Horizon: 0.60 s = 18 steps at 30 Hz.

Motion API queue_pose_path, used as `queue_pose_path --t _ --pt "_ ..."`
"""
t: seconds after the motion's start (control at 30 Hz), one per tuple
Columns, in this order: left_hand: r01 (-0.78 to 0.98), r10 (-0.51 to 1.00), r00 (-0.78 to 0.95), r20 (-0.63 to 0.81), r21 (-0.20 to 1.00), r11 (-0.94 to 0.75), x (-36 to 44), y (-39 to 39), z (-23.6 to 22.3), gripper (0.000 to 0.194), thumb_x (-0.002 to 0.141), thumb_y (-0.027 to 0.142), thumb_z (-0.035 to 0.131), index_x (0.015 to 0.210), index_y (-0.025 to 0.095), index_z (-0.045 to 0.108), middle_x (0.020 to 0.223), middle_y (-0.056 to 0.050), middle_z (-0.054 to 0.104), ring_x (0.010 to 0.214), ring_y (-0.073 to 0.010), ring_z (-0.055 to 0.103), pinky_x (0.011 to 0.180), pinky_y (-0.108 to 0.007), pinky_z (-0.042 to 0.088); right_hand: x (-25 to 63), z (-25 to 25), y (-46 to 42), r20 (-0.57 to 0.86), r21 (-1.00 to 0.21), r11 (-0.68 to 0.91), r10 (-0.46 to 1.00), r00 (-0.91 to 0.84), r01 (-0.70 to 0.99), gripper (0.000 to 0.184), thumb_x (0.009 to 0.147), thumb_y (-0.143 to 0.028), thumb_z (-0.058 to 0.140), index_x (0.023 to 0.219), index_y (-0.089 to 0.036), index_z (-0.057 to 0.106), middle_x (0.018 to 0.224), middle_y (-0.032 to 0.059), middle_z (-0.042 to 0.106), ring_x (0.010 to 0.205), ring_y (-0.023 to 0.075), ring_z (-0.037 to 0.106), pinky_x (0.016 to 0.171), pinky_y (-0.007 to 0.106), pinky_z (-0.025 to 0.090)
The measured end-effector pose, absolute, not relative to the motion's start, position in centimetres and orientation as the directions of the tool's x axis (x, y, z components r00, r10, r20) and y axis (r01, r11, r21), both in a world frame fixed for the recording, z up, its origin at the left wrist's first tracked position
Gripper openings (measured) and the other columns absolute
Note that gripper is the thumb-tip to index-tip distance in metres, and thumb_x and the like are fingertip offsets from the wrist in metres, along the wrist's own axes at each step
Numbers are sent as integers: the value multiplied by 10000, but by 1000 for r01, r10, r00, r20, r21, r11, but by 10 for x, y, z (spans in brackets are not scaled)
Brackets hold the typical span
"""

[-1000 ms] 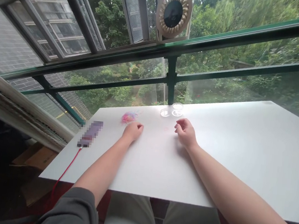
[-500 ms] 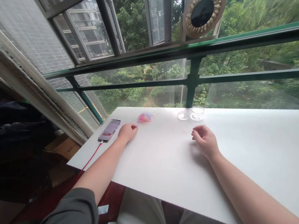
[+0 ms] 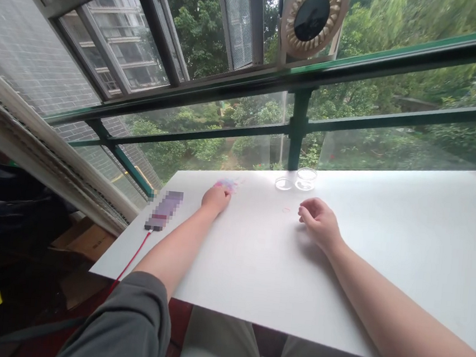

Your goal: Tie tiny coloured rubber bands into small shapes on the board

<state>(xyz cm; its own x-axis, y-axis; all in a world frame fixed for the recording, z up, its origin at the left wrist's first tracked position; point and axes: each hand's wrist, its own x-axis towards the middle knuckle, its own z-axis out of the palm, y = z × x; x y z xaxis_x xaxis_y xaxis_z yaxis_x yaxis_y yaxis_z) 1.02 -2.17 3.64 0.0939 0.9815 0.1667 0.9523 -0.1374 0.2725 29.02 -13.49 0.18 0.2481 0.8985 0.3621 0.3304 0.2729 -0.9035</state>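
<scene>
My left hand is at the near edge of a small pile of pink, blue and pale bands and covers part of it. Its fingers are curled in with the thumb against them; whatever they may hold is hidden. Just above the white table, my right hand is loosely curled, with a gap between thumb and fingers and nothing visible in it. Left of its fingertips lies one small pink loop. Beyond that hand stand a clear round container and a shallow clear lid or dish.
A phone with a red cable lies at the left of the white tabletop. Behind the table's far edge runs a green railing. A round fan-like device hangs above it. Cardboard lies below at the left.
My left hand has moved right and forward, away from the phone and up to the pile of bands. My right hand keeps nearly the same pose. The view has shifted slightly to the right.
</scene>
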Motion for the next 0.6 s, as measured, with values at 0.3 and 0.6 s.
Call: queue_pose_path --t 0.3,0.6 --pt "934 975 63 214 330 -133 -4 -24 37 238 843 287 481 953 217 680 1023 -68 697 941 -221 616 797 -277 452 288 5 -137 353 -905 272 910 219 328 143 760 -320 567 808 -189 534 631 -9 570 540 139 555 535 278 438" --pt "875 971 -50 235 479 -71 -17 -37 39 205 842 265 478 946 179 631 984 -77 706 904 -201 628 772 -272 457 287 4 -138 360 -899 281 911 200 337 146 756 -321 576 806 -191 532 619 -9 568 541 140 551 528 274 434"
